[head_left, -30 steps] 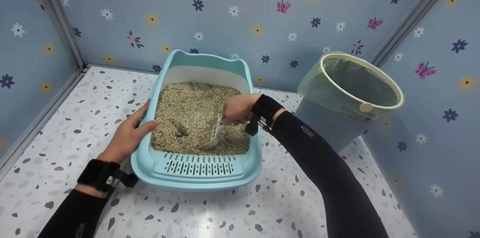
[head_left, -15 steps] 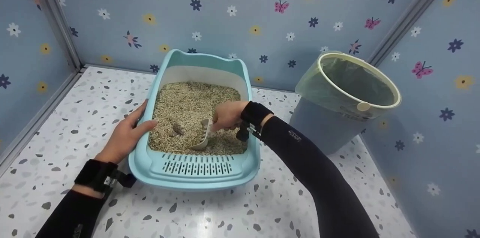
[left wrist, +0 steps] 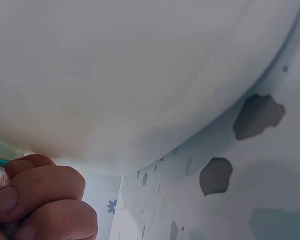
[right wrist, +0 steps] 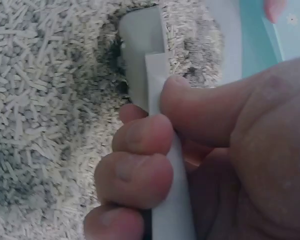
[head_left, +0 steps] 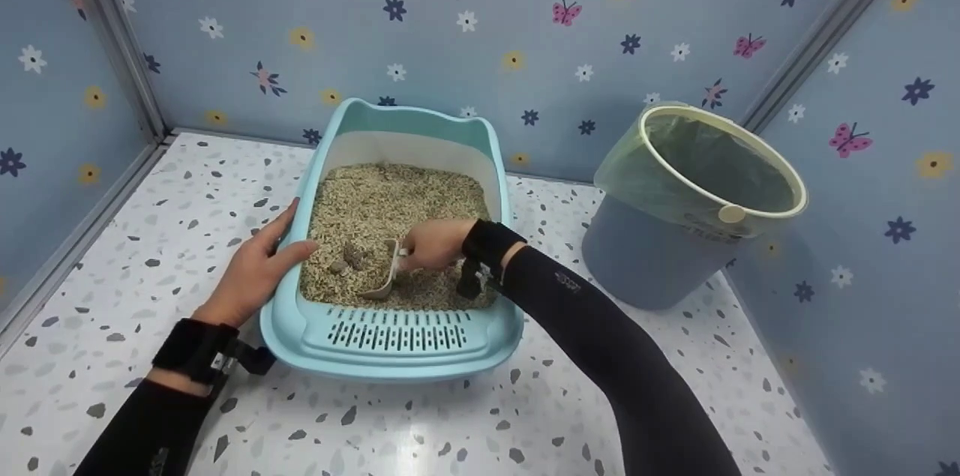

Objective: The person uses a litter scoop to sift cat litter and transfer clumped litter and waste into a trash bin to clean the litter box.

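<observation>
A light-blue litter box (head_left: 397,363) holds pale pellet litter (head_left: 390,199). My left hand (head_left: 251,273) grips its left rim, thumb over the edge and fingers on the outer side. In the left wrist view those fingers (left wrist: 50,200) are curled beside the box's pale outer wall (left wrist: 115,90). My right hand (head_left: 435,243) holds a whitish litter scoop (head_left: 384,277) by its handle. The right wrist view shows fingers and thumb wrapped around that handle (right wrist: 172,215), the scoop's blade dipping into the litter. Just left of the scoop lie brownish clumps (head_left: 351,258).
To the right of the box stands a blue bin (head_left: 637,251) with a cream rim and a translucent greenish bag liner (head_left: 630,172). Flowered panels (head_left: 450,49) enclose the back and sides. The floor (head_left: 420,431) is white and speckled.
My right hand has drawn the scoop leftward through the litter, closer to the clumps, which have shifted and lie more exposed. My left hand stays on the rim.
</observation>
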The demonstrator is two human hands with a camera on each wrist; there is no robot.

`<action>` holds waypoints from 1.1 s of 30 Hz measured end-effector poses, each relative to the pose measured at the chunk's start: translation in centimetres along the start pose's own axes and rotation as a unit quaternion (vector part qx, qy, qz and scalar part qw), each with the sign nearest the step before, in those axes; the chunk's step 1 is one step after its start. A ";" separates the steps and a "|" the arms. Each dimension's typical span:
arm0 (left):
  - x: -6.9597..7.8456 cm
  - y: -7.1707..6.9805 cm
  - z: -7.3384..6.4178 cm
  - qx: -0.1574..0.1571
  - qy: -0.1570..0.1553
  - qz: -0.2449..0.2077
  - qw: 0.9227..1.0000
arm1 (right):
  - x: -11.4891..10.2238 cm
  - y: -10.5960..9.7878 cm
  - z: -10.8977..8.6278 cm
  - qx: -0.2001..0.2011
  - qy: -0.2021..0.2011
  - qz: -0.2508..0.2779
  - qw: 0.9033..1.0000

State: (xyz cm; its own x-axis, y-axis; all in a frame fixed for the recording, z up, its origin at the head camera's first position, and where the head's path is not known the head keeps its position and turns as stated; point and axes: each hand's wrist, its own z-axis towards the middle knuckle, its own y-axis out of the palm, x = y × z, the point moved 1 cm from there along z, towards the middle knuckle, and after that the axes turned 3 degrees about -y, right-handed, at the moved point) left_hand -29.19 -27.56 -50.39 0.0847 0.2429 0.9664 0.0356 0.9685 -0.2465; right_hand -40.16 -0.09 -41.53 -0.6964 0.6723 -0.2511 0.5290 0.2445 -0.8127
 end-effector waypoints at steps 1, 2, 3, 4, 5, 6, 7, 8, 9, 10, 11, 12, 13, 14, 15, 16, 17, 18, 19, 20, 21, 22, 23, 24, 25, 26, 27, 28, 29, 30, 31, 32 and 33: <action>0.0 0.0 0.0 -0.001 0.001 0.001 1.000 | 0.0 0.1 0.1 0.002 -0.004 -0.001 1.000; 0.0 0.0 0.0 -0.002 0.002 0.002 1.000 | -0.1 0.2 0.2 0.004 -0.007 -0.001 1.000; 0.0 0.0 0.0 -0.003 0.004 0.002 1.000 | -0.1 0.3 0.3 0.005 -0.008 0.000 1.000; 0.0 0.1 0.0 -0.004 0.004 0.000 1.000 | -0.2 0.4 0.5 0.009 -0.010 0.000 1.000; 0.0 0.1 0.0 -0.004 0.004 -0.001 1.000 | -0.2 0.5 0.6 0.014 -0.012 0.001 1.000; -0.1 0.1 0.0 -0.002 0.002 -0.002 1.000 | -0.2 0.7 0.8 0.018 -0.013 0.002 1.000; -0.1 0.1 0.0 -0.001 0.002 -0.003 1.000 | -0.2 0.8 1.0 0.023 -0.016 0.007 1.000; -0.1 0.1 0.0 0.001 0.002 0.000 1.000 | -0.2 1.0 1.2 0.029 -0.016 0.012 0.999; -0.2 0.1 0.0 0.001 0.002 0.001 1.000 | -0.2 1.1 1.3 0.035 -0.013 0.019 0.999; -0.2 0.1 0.0 0.002 0.002 0.004 1.000 | -0.1 1.2 1.5 0.041 -0.011 0.026 0.999; -0.2 0.1 0.1 0.003 0.001 0.005 1.000 | -0.1 1.4 1.6 0.047 -0.012 0.030 0.998; -0.2 0.2 0.1 0.004 0.001 0.007 1.000 | 0.0 1.5 1.8 0.052 -0.010 0.035 0.998; -0.1 0.2 0.1 0.004 0.002 0.008 1.000 | 0.0 1.6 1.9 0.058 -0.010 0.039 0.998; -0.1 0.2 0.1 0.003 0.002 0.010 1.000 | 0.0 1.8 2.0 0.063 -0.007 0.043 0.997; -0.1 0.3 0.1 0.002 0.002 0.009 1.000 | 0.0 1.9 2.1 0.067 -0.005 0.047 0.997; -0.1 0.3 0.1 0.002 0.002 0.008 1.000 | 0.0 2.0 2.2 0.073 -0.004 0.051 0.996; -0.1 0.3 0.1 0.002 0.002 0.007 1.000 | 0.0 2.1 2.2 0.080 -0.004 0.055 0.995; -0.1 0.3 0.1 0.003 0.002 0.008 1.000 | 0.0 2.2 2.3 0.086 0.000 0.060 0.994; -0.1 0.3 0.0 0.004 0.003 0.009 1.000 | 0.0 2.2 2.3 0.092 0.002 0.066 0.994; 0.0 0.3 0.0 0.005 0.004 0.010 1.000 | -0.1 2.3 2.3 0.098 0.005 0.074 0.992; 0.0 0.2 0.0 0.006 0.004 0.011 1.000 | -0.1 2.3 2.3 0.103 0.007 0.080 0.991; 0.0 0.2 0.0 0.008 0.005 0.012 1.000 | -0.2 2.3 2.2 0.106 0.010 0.087 0.990; 0.0 0.2 0.0 0.008 0.006 0.012 1.000 | -0.2 2.3 2.2 0.109 0.013 0.092 0.990; 0.0 0.2 0.0 0.008 0.007 0.013 1.000 | -0.2 2.3 2.2 0.109 0.015 0.098 0.989; 0.0 0.2 0.0 0.008 0.007 0.012 1.000 | -0.2 2.2 2.2 0.110 0.017 0.102 0.988; 0.1 0.1 0.0 0.008 0.008 0.011 1.000 | -0.2 2.2 2.2 0.112 0.018 0.105 0.988; 0.1 0.1 0.0 0.007 0.009 0.013 1.000 | -0.2 2.2 2.2 0.112 0.017 0.108 0.988; 0.1 0.1 0.0 0.007 0.009 0.015 1.000 | -0.2 2.2 2.3 0.113 0.015 0.109 0.988; 0.1 0.0 0.0 0.007 0.009 0.017 1.000 | -0.2 2.2 2.3 0.114 0.013 0.109 0.987; 0.1 0.0 0.0 0.008 0.009 0.019 1.000 | -0.2 2.1 2.3 0.114 0.011 0.109 0.987; 0.0 0.0 0.0 0.008 0.008 0.021 1.000 | -0.2 2.1 2.3 0.115 0.008 0.108 0.987; 0.0 0.0 0.0 0.008 0.007 0.022 1.000 | -0.2 2.1 2.3 0.115 0.005 0.107 0.988; 0.0 0.0 0.0 0.008 0.006 0.024 1.000 | -0.2 2.1 2.4 0.114 0.002 0.107 0.988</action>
State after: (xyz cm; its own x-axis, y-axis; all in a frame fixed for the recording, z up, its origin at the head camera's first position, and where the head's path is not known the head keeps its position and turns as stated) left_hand -29.18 -27.54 -50.40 0.0983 0.2886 0.9524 0.0150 0.9565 -0.2914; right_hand -40.04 -1.34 -44.46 -0.5786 0.6943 -0.4280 0.5400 -0.0672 -0.8390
